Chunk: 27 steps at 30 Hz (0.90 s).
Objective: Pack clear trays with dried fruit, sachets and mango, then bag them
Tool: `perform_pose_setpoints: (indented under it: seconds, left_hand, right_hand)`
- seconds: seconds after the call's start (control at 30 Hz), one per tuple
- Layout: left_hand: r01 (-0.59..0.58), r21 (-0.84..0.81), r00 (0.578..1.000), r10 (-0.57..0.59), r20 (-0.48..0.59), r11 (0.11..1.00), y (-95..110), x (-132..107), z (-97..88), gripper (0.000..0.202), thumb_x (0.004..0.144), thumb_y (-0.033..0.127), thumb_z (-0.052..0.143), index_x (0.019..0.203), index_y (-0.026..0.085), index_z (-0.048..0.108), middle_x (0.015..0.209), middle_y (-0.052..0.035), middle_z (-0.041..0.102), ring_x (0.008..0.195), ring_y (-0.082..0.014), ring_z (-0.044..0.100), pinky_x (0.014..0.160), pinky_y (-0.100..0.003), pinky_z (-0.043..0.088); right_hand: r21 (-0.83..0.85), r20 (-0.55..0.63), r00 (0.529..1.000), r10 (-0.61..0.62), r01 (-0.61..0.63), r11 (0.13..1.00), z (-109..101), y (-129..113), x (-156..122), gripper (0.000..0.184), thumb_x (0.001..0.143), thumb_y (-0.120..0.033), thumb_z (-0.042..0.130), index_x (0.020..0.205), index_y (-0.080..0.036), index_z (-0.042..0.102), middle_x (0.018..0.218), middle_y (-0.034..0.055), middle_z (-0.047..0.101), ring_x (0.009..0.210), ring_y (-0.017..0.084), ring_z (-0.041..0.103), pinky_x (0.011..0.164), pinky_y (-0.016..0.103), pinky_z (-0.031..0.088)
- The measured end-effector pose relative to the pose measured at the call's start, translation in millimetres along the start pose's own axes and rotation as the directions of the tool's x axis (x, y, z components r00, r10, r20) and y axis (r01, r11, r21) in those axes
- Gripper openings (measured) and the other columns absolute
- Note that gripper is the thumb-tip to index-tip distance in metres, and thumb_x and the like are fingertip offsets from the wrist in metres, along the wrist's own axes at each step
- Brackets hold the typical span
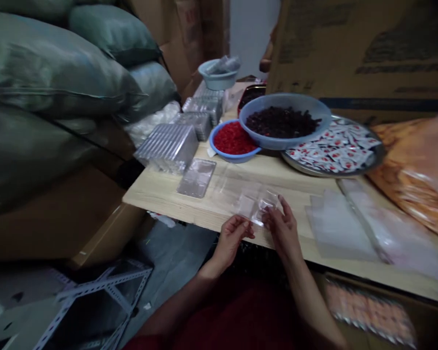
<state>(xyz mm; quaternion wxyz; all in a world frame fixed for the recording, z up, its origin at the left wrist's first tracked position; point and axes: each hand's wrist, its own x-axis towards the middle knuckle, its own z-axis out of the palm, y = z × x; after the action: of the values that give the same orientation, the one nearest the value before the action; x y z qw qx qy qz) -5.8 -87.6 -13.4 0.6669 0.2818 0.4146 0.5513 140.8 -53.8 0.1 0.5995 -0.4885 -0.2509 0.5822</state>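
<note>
One counter (160, 192): pale wood, carrying the red-filled bowl (237, 156).
Hands: my left hand (230, 238) and right hand (284, 228), on my side of that bowl, each grip pinched on the clear pouch (257, 206).
Clear pouch: between my fingertips, nearer me than the bowl; probably featherlight, limp and slick, so best held by its edges.

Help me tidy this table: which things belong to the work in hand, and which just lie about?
In hand: small clear plastic bag, pinched by left hand and right hand; likely flat pile of clear bags.
Lying about: blue plastic bowl of red bits, larger blue bowl of dark dried pieces, round metal tray of red-and-white sachets, green sacks.
</note>
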Motion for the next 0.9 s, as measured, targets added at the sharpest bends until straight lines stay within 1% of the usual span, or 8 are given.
perform_pose_setpoints:
  seconds: [0.07,0.17,0.3,0.4,0.47,0.63,0.77,0.9]
  left_hand:
    - [0.000,0.130,0.992,0.017,-0.128,0.992,-8,4,-10.6,0.029,0.087,0.041,0.071,0.103,0.018,0.065,0.107,-0.0066,0.066,0.086,-0.0139,0.063,0.081,-0.029,0.053]
    - [-0.198,0.484,0.911,0.342,-0.232,0.853,1,19,-32.5,0.032,0.093,0.035,0.063,0.123,0.023,0.057,0.127,-0.0075,0.062,0.105,-0.0158,0.061,0.097,-0.032,0.048]
    - [-0.427,0.798,0.797,0.593,0.110,0.425,15,35,-38.7,0.034,0.102,0.029,0.043,0.135,0.023,0.051,0.134,-0.0113,0.058,0.121,-0.0207,0.057,0.106,-0.040,0.044]
    - [-0.523,0.848,0.791,0.419,0.446,0.086,11,44,-27.4,0.042,0.101,0.034,0.049,0.141,0.024,0.050,0.149,-0.0120,0.051,0.142,-0.0262,0.042,0.116,-0.048,0.035]
    - [-0.517,0.854,0.813,0.277,0.512,-0.060,5,52,-21.0,0.038,0.100,0.037,0.051,0.137,0.026,0.055,0.155,-0.0092,0.046,0.149,-0.0285,0.033,0.118,-0.051,0.031]
    - [-0.509,0.853,0.811,0.269,0.520,-0.114,19,85,-19.4,0.033,0.099,0.039,0.055,0.128,0.026,0.061,0.154,-0.0059,0.049,0.149,-0.0278,0.033,0.117,-0.052,0.030]
    - [-0.383,0.917,0.763,0.520,0.384,-0.115,83,148,-10.8,0.028,0.100,0.035,0.051,0.123,0.022,0.062,0.137,-0.0097,0.062,0.131,-0.0237,0.052,0.112,-0.043,0.037]
    - [-0.011,0.970,0.879,0.461,0.126,-0.244,140,232,10.5,0.027,0.097,0.036,0.054,0.114,0.018,0.066,0.129,-0.0144,0.065,0.127,-0.0309,0.053,0.109,-0.047,0.037]
  right_hand:
    - [-0.080,-0.060,0.997,-0.047,0.042,0.996,-23,0,12,0.092,0.070,-0.044,0.085,0.148,-0.017,0.043,0.069,-0.0063,0.059,0.055,0.007,0.050,0.053,0.020,0.039]
    - [-0.246,-0.068,0.992,-0.109,0.089,0.965,-59,8,24,0.083,0.072,-0.047,0.080,0.142,-0.012,0.052,0.066,-0.0070,0.052,0.055,0.008,0.046,0.053,0.022,0.038]
    - [-0.481,-0.082,0.955,-0.285,0.213,0.850,-77,25,29,0.074,0.086,-0.049,0.066,0.148,-0.013,0.048,0.080,-0.0001,0.057,0.064,0.011,0.050,0.059,0.027,0.045]
    - [-0.664,-0.032,0.873,-0.487,0.346,0.663,-74,35,27,0.067,0.092,-0.048,0.059,0.149,-0.013,0.047,0.100,0.0094,0.059,0.080,0.017,0.056,0.075,0.036,0.052]
    - [-0.769,0.073,0.778,-0.624,0.442,0.462,-72,38,24,0.060,0.096,-0.046,0.056,0.146,-0.015,0.050,0.122,0.0176,0.055,0.102,0.024,0.058,0.090,0.045,0.051]
    - [-0.821,0.454,0.642,-0.617,0.571,-0.010,-76,43,22,0.042,0.099,-0.041,0.056,0.138,-0.027,0.057,0.153,0.0115,0.046,0.147,0.035,0.032,0.115,0.063,0.027]
    - [-0.758,0.570,0.616,-0.544,0.650,-0.059,-85,52,27,0.046,0.098,-0.046,0.059,0.139,-0.027,0.055,0.155,0.0101,0.046,0.150,0.034,0.031,0.116,0.057,0.031]
    - [-0.759,0.574,0.614,-0.542,0.647,-0.070,-88,57,30,0.050,0.095,-0.048,0.062,0.139,-0.026,0.055,0.157,0.0093,0.044,0.151,0.034,0.029,0.118,0.059,0.028]
